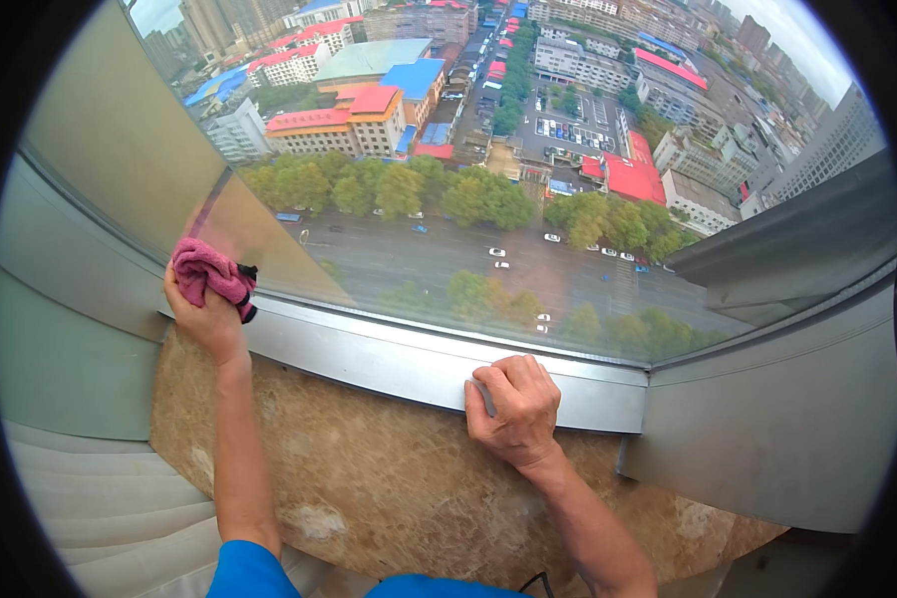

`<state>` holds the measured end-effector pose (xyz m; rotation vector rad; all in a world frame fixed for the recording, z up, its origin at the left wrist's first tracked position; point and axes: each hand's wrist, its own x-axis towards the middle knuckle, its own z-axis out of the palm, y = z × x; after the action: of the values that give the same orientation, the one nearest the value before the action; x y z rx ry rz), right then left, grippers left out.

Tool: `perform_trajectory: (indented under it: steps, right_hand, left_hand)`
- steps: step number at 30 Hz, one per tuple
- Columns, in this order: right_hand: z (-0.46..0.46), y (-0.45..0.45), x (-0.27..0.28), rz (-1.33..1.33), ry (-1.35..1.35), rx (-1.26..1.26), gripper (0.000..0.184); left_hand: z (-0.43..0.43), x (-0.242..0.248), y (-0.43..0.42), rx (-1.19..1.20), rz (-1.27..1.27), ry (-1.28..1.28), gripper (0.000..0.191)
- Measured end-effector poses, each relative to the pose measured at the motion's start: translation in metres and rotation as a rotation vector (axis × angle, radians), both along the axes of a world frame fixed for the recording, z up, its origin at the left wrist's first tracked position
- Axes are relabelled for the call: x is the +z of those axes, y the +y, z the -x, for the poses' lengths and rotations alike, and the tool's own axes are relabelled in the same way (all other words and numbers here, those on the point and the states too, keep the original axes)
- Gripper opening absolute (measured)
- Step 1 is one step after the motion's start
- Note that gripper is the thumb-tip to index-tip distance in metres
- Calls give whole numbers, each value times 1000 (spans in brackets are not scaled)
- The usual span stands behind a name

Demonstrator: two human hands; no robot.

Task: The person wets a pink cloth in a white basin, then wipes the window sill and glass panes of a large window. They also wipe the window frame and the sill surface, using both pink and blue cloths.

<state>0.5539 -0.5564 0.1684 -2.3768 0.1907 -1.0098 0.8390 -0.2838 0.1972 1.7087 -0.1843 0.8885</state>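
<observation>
My left hand (211, 320) holds a bunched pink cloth (208, 270) with black trim at the lower left of the window glass (433, 261). A pinkish reflection shows in the pane beside it. Further right, my right hand (519, 407) rests on the silver metal bottom rail (389, 362) of the window frame, with its fingers curled. A small grey patch shows between thumb and forefinger; whether it is the rail or a held thing, I cannot tell.
A brown marbled stone sill (374, 463) lies below the rail. Grey metal panels flank it at left (75, 232) and right (770, 404). Pale pleated fabric (112, 493) hangs at lower left. A thin black cord (542, 581) is near my body. Far below lies a street (448, 247).
</observation>
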Motion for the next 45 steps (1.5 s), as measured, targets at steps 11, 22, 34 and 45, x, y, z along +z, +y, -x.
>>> perform_trajectory:
  steps: [11,22,34,45]
  right_hand:
    - [0,-2,-1,25,12,-1,13]
    - [1,-1,-2,14,10,-20,12]
    - [-1,1,4,19,29,-14,12]
    - [0,0,2,23,53,-9,13]
  left_hand:
    - [104,-2,-93,-438,356,145,52]
    - [83,-27,-91,-285,227,9,64]
    - [88,-30,-93,-151,332,52,44]
    - [21,-9,-40,-144,500,125,31]
